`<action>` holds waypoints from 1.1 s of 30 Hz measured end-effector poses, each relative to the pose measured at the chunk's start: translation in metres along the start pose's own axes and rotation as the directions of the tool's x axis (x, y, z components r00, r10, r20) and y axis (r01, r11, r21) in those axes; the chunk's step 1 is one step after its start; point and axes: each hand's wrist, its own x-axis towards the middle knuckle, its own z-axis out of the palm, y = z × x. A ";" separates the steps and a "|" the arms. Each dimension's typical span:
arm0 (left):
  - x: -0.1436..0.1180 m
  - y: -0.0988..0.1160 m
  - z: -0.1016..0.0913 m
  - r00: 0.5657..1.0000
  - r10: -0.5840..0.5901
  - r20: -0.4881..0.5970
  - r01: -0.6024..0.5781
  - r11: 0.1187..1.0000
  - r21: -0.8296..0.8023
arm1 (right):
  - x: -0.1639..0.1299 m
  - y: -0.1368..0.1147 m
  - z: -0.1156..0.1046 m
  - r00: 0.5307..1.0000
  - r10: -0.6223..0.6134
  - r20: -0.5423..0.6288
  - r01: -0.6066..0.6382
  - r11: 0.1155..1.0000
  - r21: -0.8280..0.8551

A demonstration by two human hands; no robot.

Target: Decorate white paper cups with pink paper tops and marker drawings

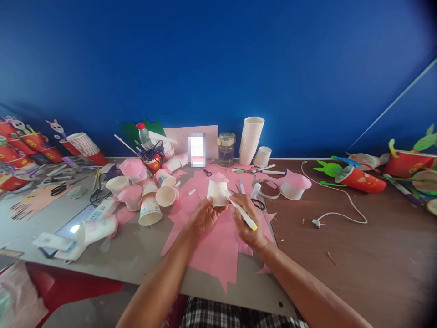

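Note:
My left hand [204,219] is closed around the lower part of a white paper cup [217,193], which has a pink paper piece [218,176] at its far end. In my right hand [248,224] is a white marker [244,214] with a yellow end, its tip at the cup's right side. Whether the tip touches the cup, I cannot tell. Both hands are above cut sheets of pink paper [215,255] spread over the grey tabletop. Just beyond them lie a purple-capped pen [241,185] and a small glue bottle [256,190].
Several paper cups with pink tops [129,196] crowd the left side. A tall stack of white cups [251,141], a glass jar [226,149] and a phone [197,150] stand along the blue wall. A white cable [350,196] and red cups [363,179] lie at right.

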 end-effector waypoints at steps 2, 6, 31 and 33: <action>0.000 0.000 0.000 1.000 -0.001 -0.016 0.001 1.000 0.009 | 0.000 0.001 0.000 1.000 0.000 -0.008 0.000 1.000 0.001; -0.001 0.000 0.001 1.000 0.011 -0.019 -0.010 0.999 0.031 | 0.000 0.002 0.001 1.000 -0.001 -0.008 0.001 1.000 0.022; -0.001 0.001 0.004 0.999 0.033 0.028 -0.034 0.999 0.040 | 0.000 0.002 0.000 1.000 0.021 0.007 -0.020 1.000 -0.011; -0.002 0.001 0.005 0.999 0.036 0.035 -0.038 0.998 0.042 | 0.001 0.002 0.000 1.000 0.015 0.003 -0.015 1.000 -0.010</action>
